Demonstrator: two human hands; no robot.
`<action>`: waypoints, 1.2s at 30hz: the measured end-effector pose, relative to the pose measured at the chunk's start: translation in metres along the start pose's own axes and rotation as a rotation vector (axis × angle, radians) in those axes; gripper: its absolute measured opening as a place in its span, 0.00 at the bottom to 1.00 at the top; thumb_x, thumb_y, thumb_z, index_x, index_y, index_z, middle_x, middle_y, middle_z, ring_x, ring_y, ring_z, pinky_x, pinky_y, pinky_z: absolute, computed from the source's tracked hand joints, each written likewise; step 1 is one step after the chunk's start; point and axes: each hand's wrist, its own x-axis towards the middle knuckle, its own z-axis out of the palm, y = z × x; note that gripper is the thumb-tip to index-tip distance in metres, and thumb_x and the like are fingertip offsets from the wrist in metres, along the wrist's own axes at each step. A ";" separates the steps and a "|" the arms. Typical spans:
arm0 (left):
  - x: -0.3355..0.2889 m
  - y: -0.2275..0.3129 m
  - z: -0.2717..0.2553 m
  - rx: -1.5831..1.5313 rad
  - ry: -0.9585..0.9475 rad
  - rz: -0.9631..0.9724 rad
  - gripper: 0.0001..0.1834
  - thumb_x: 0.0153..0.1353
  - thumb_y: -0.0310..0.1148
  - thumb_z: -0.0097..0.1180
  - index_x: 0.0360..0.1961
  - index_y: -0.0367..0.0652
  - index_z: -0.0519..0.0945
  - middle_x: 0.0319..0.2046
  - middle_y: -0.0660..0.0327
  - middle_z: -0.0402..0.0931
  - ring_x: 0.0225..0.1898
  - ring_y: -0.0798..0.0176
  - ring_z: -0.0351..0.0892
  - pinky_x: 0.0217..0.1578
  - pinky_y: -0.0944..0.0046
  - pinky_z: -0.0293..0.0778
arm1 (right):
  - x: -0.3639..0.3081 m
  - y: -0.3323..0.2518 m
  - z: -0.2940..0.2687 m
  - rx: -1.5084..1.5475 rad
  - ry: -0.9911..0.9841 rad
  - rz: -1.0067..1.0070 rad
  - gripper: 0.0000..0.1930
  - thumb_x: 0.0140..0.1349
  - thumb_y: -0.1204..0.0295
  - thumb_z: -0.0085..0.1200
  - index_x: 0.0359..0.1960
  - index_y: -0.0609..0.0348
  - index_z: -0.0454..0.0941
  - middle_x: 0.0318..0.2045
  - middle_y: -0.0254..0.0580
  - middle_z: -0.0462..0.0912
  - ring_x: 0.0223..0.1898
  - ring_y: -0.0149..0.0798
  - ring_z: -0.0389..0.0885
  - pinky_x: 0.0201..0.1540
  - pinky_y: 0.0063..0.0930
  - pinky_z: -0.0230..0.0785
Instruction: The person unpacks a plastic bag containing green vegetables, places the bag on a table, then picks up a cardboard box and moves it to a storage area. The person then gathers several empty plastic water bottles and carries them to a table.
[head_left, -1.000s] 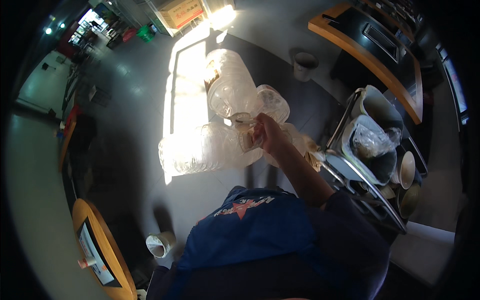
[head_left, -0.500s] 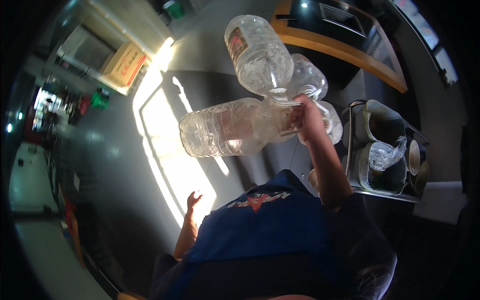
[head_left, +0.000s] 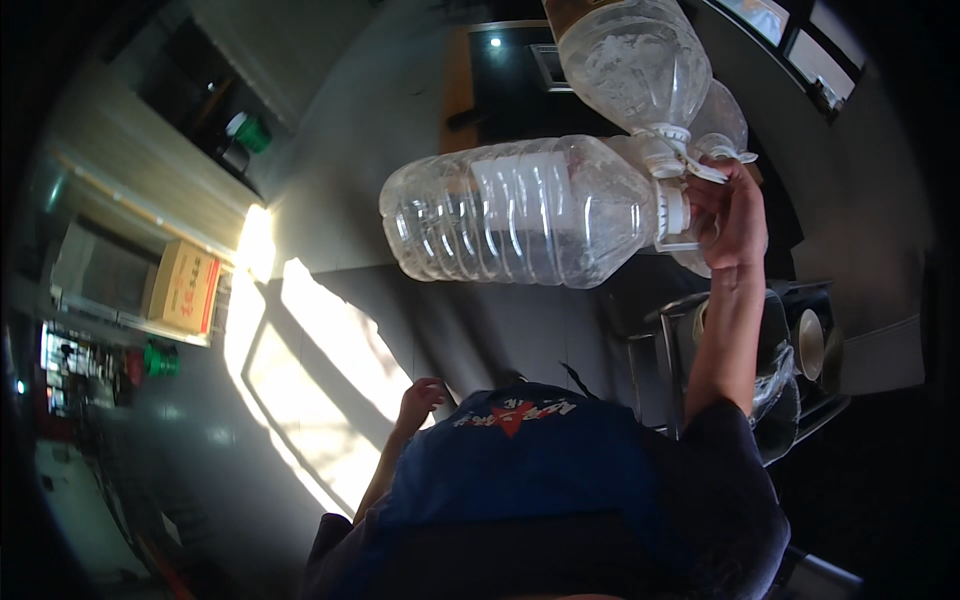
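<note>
My right hand [head_left: 738,215] is raised and closed around the white handles of several large clear plastic jugs, which look empty. One ribbed jug [head_left: 520,215] points left, lying nearly level, with its white cap toward the hand. Another jug [head_left: 640,75] hangs tilted above it and leaves the picture at the top. Behind the wrist, a third jug [head_left: 728,115] shows only in part, and more clear plastic is half hidden below the hand. Low beside my apron, my left hand [head_left: 421,402] is empty, its fingers loosely bent and apart.
A metal rack [head_left: 672,350] at my right carries bins and a crumpled clear plastic bag [head_left: 775,385]. An orange-edged dark counter [head_left: 458,90] stands ahead. On the left are a cardboard box [head_left: 187,285] on a ledge and a green bucket [head_left: 250,132]. Sunlight crosses the grey floor [head_left: 310,390].
My right hand has moved up and to the right with the jugs. My left hand has shifted slightly right. The surroundings have swung as my head turned.
</note>
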 end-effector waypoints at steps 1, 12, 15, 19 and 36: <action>-0.034 -0.026 -0.022 0.249 0.053 0.122 0.16 0.62 0.32 0.55 0.51 0.40 0.78 0.33 0.61 0.84 0.33 0.67 0.82 0.34 0.68 0.77 | -0.049 0.017 0.011 -0.045 0.014 -0.062 0.06 0.58 0.68 0.51 0.30 0.56 0.75 0.16 0.26 0.69 0.18 0.26 0.66 0.26 0.23 0.61; -0.377 0.064 -0.256 0.137 0.069 0.163 0.25 0.62 0.34 0.62 0.59 0.42 0.72 0.38 0.60 0.81 0.34 0.70 0.81 0.31 0.70 0.76 | -0.346 -0.020 0.197 0.003 0.038 -0.125 0.12 0.63 0.63 0.50 0.37 0.61 0.76 0.17 0.33 0.73 0.19 0.29 0.69 0.24 0.25 0.62; -0.374 0.119 -0.313 0.072 -0.071 0.160 0.30 0.63 0.37 0.60 0.65 0.45 0.66 0.47 0.59 0.78 0.43 0.68 0.79 0.39 0.66 0.76 | -0.364 0.005 0.256 -0.002 0.067 -0.168 0.13 0.63 0.63 0.50 0.38 0.61 0.77 0.17 0.33 0.72 0.19 0.29 0.69 0.25 0.24 0.62; -0.302 0.210 -0.240 -0.027 -0.256 0.114 0.38 0.64 0.44 0.59 0.70 0.50 0.56 0.58 0.53 0.70 0.56 0.61 0.72 0.52 0.57 0.72 | -0.273 0.012 0.240 0.008 0.127 -0.139 0.13 0.63 0.63 0.51 0.38 0.61 0.77 0.16 0.32 0.72 0.19 0.29 0.69 0.26 0.24 0.62; 0.796 0.733 0.185 -0.712 -0.805 0.030 0.46 0.58 0.66 0.53 0.71 0.56 0.52 0.63 0.46 0.63 0.61 0.47 0.68 0.61 0.42 0.64 | 0.882 0.025 0.065 -0.073 0.112 -0.315 0.10 0.69 0.65 0.48 0.45 0.54 0.76 0.30 0.28 0.77 0.25 0.21 0.70 0.26 0.17 0.59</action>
